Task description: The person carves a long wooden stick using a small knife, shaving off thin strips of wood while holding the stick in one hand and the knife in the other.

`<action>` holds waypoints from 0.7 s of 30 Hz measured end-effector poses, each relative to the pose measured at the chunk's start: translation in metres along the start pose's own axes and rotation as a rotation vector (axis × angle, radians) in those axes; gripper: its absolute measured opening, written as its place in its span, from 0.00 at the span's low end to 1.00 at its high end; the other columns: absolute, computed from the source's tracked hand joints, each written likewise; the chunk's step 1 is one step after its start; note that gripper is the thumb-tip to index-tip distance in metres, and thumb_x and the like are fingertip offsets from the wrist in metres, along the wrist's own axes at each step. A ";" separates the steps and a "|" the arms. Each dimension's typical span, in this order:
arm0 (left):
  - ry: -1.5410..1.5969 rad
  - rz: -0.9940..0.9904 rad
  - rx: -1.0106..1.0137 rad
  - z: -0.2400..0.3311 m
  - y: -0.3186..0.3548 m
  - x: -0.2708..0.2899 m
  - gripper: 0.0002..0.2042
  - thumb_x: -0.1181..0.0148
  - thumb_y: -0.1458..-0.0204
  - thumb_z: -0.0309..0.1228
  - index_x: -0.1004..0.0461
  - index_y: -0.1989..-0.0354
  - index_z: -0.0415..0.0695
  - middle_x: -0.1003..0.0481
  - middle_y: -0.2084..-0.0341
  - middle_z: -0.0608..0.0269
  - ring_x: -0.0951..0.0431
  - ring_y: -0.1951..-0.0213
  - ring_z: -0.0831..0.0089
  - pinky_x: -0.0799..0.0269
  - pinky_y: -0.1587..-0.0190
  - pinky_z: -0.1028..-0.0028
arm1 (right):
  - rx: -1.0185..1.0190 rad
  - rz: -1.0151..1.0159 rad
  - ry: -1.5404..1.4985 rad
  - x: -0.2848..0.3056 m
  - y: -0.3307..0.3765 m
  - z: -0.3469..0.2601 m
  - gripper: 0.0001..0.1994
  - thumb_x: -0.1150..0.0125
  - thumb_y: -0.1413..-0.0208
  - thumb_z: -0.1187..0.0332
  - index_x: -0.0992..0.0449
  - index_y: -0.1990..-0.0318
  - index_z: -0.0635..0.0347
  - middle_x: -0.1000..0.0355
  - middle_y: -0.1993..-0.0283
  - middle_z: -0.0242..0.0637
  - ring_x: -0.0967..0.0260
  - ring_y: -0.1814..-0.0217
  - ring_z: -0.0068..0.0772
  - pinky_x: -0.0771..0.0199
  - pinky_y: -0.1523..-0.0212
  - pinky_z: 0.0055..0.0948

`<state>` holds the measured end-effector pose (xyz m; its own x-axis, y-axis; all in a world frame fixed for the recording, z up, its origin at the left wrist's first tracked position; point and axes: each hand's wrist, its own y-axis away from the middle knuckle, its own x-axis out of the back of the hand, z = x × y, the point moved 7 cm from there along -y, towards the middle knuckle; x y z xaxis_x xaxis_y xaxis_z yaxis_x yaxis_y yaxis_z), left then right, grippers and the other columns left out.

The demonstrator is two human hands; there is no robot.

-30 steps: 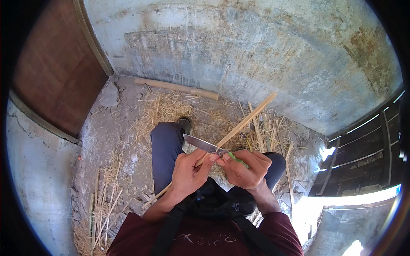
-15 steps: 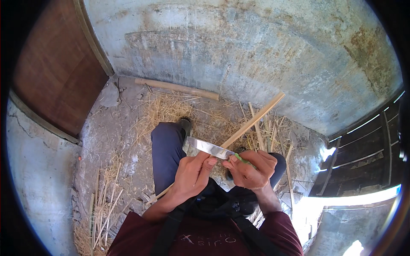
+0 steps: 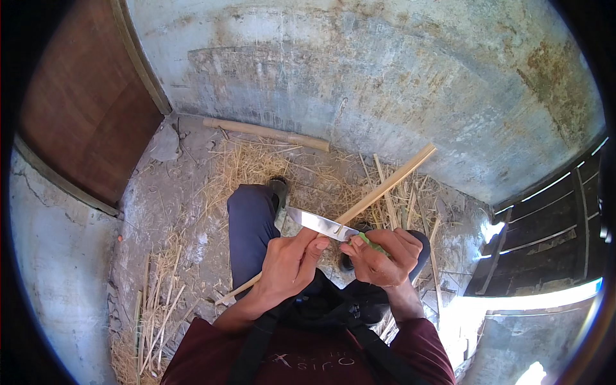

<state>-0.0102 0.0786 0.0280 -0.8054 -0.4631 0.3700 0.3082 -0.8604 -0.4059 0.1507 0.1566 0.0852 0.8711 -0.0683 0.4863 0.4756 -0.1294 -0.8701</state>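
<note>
A long, pale bamboo strip (image 3: 389, 181) slants from beside my left forearm up to the far right. My left hand (image 3: 285, 264) is closed around it near the middle, thumb on top. The green-handled knife (image 3: 316, 222) is gripped in my right hand (image 3: 386, 258), which covers most of the handle. Its shiny, broad blade lies across the strip just beyond my left fingers and points left. Where the cutting edge meets the strip cannot be made out.
Straw and shavings (image 3: 247, 165) litter the floor between my boots and the wall (image 3: 359, 83). A bamboo pole (image 3: 266, 133) lies along the wall's foot. Loose strips (image 3: 387, 192) are scattered at right, more at lower left. A brown door panel (image 3: 83, 109) stands at far left.
The bamboo strip's far end has shifted slightly right and down. The knife has moved a little to the right along with it. Both hands keep their grip.
</note>
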 end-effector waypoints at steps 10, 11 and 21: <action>-0.027 -0.028 0.010 0.002 -0.001 0.000 0.10 0.42 0.29 0.32 0.23 0.49 0.38 0.29 0.85 0.53 0.23 0.83 0.53 0.32 0.78 0.61 | 0.003 -0.002 0.043 0.004 0.000 -0.002 0.17 0.14 0.53 0.61 0.17 0.57 0.44 0.24 0.75 0.30 0.30 0.81 0.28 0.38 0.79 0.25; -0.030 -0.026 -0.003 0.002 -0.001 0.000 0.10 0.43 0.29 0.32 0.23 0.49 0.38 0.28 0.85 0.53 0.23 0.83 0.52 0.32 0.78 0.61 | 0.005 -0.001 0.051 0.004 0.000 -0.003 0.17 0.14 0.52 0.61 0.17 0.57 0.44 0.24 0.75 0.30 0.30 0.81 0.28 0.38 0.79 0.25; -0.032 -0.055 0.091 -0.010 0.014 0.004 0.11 0.46 0.26 0.35 0.28 0.61 0.41 0.34 0.86 0.52 0.25 0.83 0.49 0.36 0.78 0.59 | -0.179 0.300 0.181 0.048 -0.009 0.060 0.10 0.20 0.47 0.75 0.20 0.66 0.59 0.22 0.75 0.39 0.26 0.79 0.30 0.32 0.79 0.27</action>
<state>-0.0135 0.0665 0.0154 -0.8059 -0.4202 0.4171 0.3099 -0.8996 -0.3076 0.1956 0.2136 0.1113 0.9249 -0.3004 0.2331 0.1606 -0.2469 -0.9556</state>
